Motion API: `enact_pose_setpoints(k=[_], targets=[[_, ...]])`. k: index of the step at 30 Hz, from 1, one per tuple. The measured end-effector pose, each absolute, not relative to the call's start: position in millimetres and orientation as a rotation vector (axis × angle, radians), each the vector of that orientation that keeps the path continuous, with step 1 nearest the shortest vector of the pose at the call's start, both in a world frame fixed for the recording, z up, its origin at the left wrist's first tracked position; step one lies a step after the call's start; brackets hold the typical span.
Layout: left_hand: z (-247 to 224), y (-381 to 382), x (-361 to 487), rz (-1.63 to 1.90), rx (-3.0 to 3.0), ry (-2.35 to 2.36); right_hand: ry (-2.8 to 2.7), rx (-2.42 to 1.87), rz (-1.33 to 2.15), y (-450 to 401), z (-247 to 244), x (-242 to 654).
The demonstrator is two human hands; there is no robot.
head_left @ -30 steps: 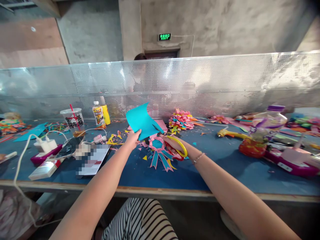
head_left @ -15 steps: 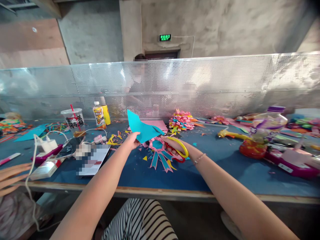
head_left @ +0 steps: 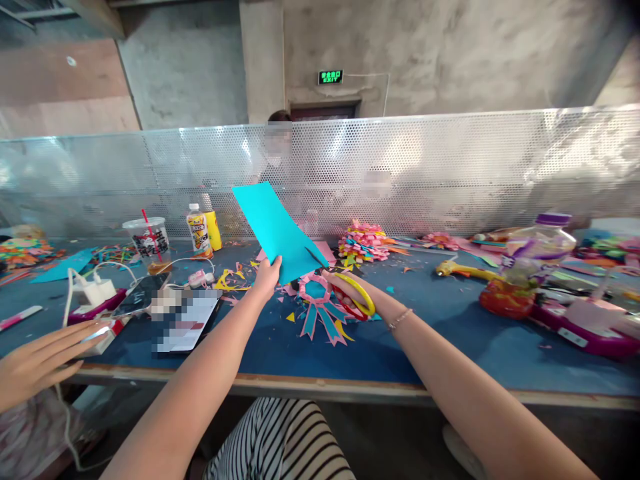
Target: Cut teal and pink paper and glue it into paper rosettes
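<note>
A bright blue sheet of paper [head_left: 273, 223] tilts up above the table, pinched along its lower left edge by my left hand [head_left: 269, 277]. My right hand [head_left: 349, 288] grips a pair of scissors [head_left: 369, 298] with yellow and red handles. Their dark blades lie at the sheet's lower right edge; whether they are parted is unclear. Just beneath my hands rests a pink and blue paper rosette [head_left: 316, 313] with ribbon-like tails. Paper scraps, among them a yellow triangle [head_left: 291, 317], are scattered around it.
A pile of folded paper pieces [head_left: 363, 241] stands behind my right hand. A glue gun [head_left: 465, 269] and a purple-capped bottle [head_left: 540, 250] are on the right. Leftward are a drink cup [head_left: 150, 241], a phone [head_left: 143, 293] and another person's hand [head_left: 45, 363]. A perforated metal screen [head_left: 425, 173] runs behind.
The blue sheet has swung upward and flattened out, showing its broad face. My left hand has shifted slightly. The other person's hand has reached farther in from the left.
</note>
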State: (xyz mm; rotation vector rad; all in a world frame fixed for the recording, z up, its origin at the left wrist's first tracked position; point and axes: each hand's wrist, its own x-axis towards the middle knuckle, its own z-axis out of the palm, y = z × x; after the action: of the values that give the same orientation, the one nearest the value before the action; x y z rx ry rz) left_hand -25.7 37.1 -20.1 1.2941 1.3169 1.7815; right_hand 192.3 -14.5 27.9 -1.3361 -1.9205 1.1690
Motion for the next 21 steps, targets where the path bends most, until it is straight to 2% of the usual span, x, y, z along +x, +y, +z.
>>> enact_pose_setpoints(k=[8, 15, 21], targets=[[-15.7, 31.5, -22.5, 1.790, 1.472, 1.320, -1.885, -1.215, 1.334, -4.1, 18.2, 199.3], [-9.6, 24.4, -19.7, 1.782, 1.464, 1.325, -1.923, -1.163, 1.228, -7.1, 20.0, 196.1], [-8.0, 23.5, -20.9, 1.749, 1.499, 1.324, -1.961, -1.242, 0.988, -8.6, 17.8, 188.7]])
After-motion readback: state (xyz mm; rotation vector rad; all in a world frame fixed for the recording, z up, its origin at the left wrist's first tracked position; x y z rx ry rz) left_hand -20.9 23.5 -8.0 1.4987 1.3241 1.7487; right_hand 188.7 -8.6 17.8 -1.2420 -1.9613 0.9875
